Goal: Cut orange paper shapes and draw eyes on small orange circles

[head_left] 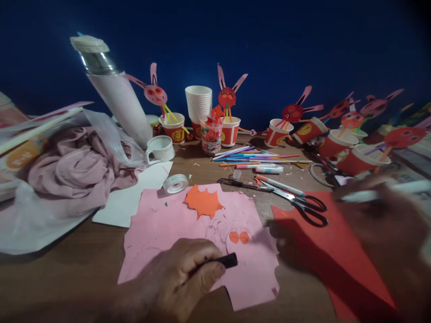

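Observation:
My left hand (186, 276) is closed around a black marker cap (230, 260), its end showing beyond my thumb. Under it lies a cut-up pink paper sheet (161, 224). A pink paper oval (237, 250) with two orange eyes (239, 237) and drawn lashes lies just beyond the cap. At the right, blurred by motion, my right hand (387, 220) grips a white marker (360, 196) above a red paper sheet (346, 251). An orange spiky paper scrap (204, 202) rests on the pink sheet.
Scissors (308, 208), a tape roll (175, 184), a mug (160, 149) and several coloured pens (249, 156) lie beyond the paper. Paper cups (230, 133) with rabbit-faced figures stand along the blue wall. At left are a leaning thermos (117, 98) and bundled cloth (74, 170).

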{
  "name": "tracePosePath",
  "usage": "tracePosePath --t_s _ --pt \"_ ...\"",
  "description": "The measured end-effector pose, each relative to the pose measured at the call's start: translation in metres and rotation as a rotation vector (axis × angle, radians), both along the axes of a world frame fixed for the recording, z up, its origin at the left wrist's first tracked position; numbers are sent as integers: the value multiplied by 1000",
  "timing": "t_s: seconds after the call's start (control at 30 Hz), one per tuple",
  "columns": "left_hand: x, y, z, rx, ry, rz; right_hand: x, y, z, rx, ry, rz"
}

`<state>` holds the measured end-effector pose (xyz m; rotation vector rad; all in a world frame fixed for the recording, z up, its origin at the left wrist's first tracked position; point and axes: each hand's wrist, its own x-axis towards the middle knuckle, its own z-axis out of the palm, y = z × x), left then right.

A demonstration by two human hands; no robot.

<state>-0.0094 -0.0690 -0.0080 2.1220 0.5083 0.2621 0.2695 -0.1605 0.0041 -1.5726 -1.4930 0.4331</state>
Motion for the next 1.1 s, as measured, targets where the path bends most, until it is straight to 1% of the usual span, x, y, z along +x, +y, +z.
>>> tracePosePath --t_s 0.03,0.07,0.1,0.13,0.2,0.23,0.33,0.43,0.47,0.57,0.6,0.7,0.77,0.83,0.9,0.97,1.03,1.1 --pt "1 2 2 -8 -28 -16 1 3 -2 66 83 1" --pt "3 6 4 2 -63 -17 0 6 -4 81 152 18" --pt "5 10 5 27 -88 5 -2 10 -7 78 323 74" --pt "7 14 6 66 -100 31 -5 13 -9 61 456 97" --pt "8 24 6 193 -90 82 -10 18 -15 90 640 51" --pt "8 29 5 266 -92 101 -11 20 -17 96 700 18" --pt "6 41 2 525 -57 124 -11 22 -20 85 788 -34" --pt "13 49 -1 790 26 112 -13 20 -21 38 790 0" --pt "19 51 -2 851 75 105 -15 20 -22 16 789 19" --pt "43 56 -6 960 264 89 -21 17 -25 -37 801 65" --pt "51 58 -8 962 338 96 -22 16 -26 -51 807 76" --pt "66 60 -12 963 373 137 -22 13 -30 -80 804 103" --pt "65 59 -11 980 352 140 -21 11 -32 -80 793 114" --pt "56 54 -10 1005 297 121 -20 11 -32 -65 790 121" --pt "43 44 -9 1020 168 69 -21 11 -32 -58 801 116" --pt "31 29 -10 953 -3 -29 -23 11 -33 -62 807 104" --pt "20 12 -16 941 -198 -149 -26 12 -34 -67 803 101" --pt "12 -1 -25 958 -298 -172 -31 12 -33 -61 784 90"
